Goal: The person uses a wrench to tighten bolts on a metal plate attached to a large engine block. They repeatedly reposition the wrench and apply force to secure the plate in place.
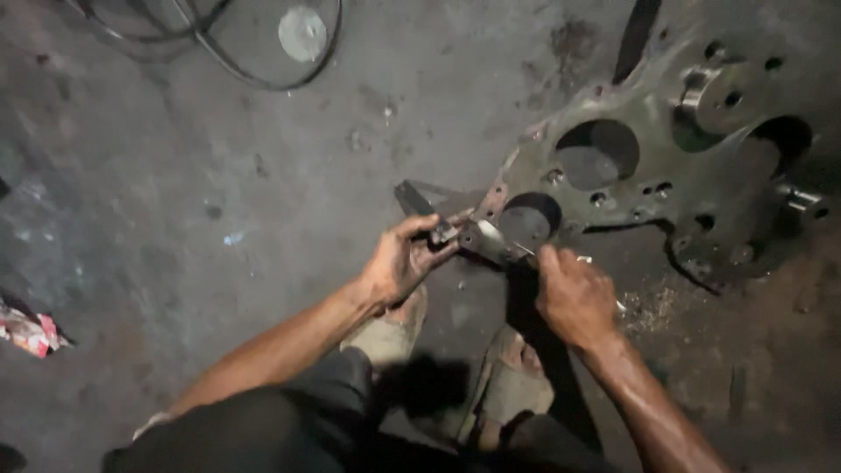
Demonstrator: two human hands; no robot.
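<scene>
L hand (405,261) pinching small dark part (442,233) at plate (692,188) corner, near lower hole (528,219); R hand (574,296) closed round thin tool (517,248), tip at same corner; prob mid-fitting step; next calling for steady L hold, careful tool pressure

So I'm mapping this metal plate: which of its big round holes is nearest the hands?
The lowest hole, at the plate's near corner, just above the right hand and beside the left hand; the other big holes lie farther up.

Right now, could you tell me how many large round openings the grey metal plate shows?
3: one upper middle, one smaller at the lower corner by the hands, one at the right edge. More may lie outside the view.
</scene>
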